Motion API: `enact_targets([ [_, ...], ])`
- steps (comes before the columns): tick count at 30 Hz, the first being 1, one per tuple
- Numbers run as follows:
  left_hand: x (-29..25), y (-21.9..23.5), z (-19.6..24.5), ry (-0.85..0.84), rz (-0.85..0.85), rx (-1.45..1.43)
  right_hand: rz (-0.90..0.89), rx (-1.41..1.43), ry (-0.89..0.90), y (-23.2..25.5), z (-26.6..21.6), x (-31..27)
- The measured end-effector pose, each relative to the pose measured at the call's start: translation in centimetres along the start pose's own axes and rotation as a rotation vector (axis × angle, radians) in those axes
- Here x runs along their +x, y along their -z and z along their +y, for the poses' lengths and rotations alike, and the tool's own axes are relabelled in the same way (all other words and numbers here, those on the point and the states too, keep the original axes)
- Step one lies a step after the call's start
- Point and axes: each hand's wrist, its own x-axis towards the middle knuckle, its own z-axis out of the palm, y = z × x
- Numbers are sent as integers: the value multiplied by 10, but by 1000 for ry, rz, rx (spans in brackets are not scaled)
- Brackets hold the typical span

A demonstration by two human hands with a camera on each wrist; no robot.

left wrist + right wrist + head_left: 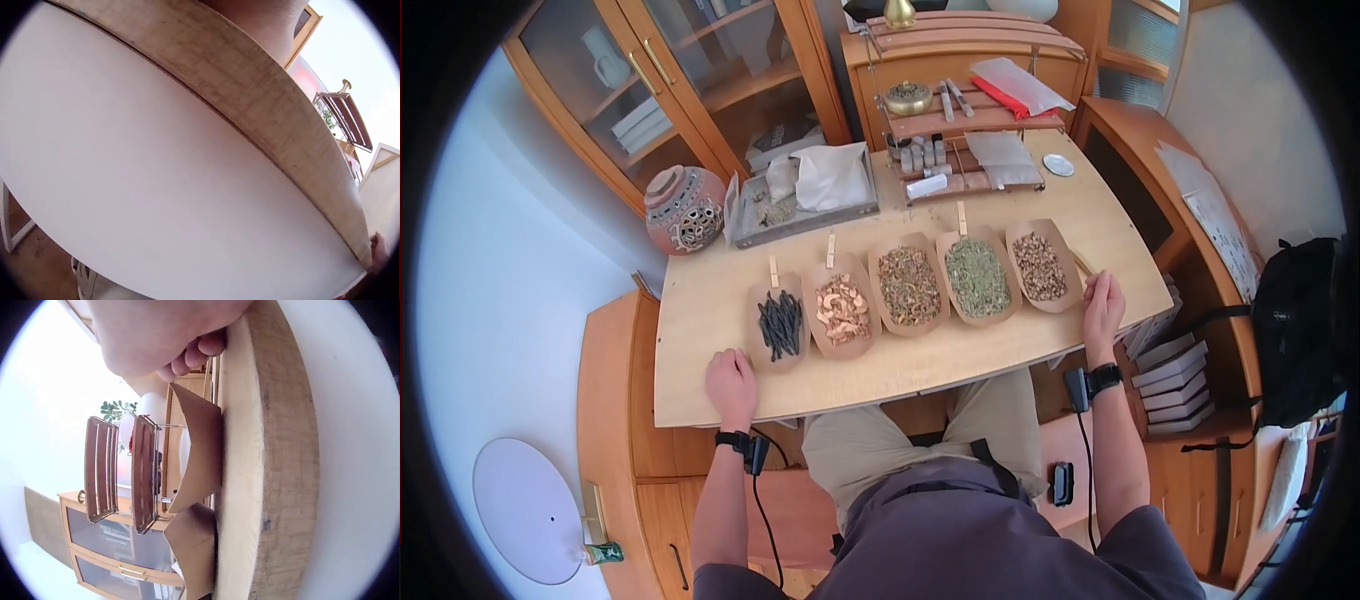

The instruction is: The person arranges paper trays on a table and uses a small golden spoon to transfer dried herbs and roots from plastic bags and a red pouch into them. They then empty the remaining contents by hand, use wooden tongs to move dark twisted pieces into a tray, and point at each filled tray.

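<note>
My left hand rests as a loose fist on the table's front left edge, close to a brown paper tray of dark, twig-like pieces. In the left wrist view its fingers are out of sight. On the front right my right hand rests with curled fingers. Beside it stands a paper tray of brown chopped bits. A thin brass-coloured stick shows between that tray and the hand. Between lie trays of pale dried slices, mixed dried herbs and green dried leaves.
Small wooden clothespins stand at the tops of some trays. Behind are a grey tray with white paper, a patterned pot and a tiered rack with small vials. A round silver lid lies at the back right.
</note>
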Motion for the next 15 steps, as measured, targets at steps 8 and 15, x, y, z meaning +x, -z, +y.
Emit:
enact_targets([
  [8, 3, -1, 3, -2, -21, 24, 4, 35, 38, -1, -6, -7],
  [15, 3, 2, 10, 26, -26, 53, -53, -45, 5, 2, -6, -9],
])
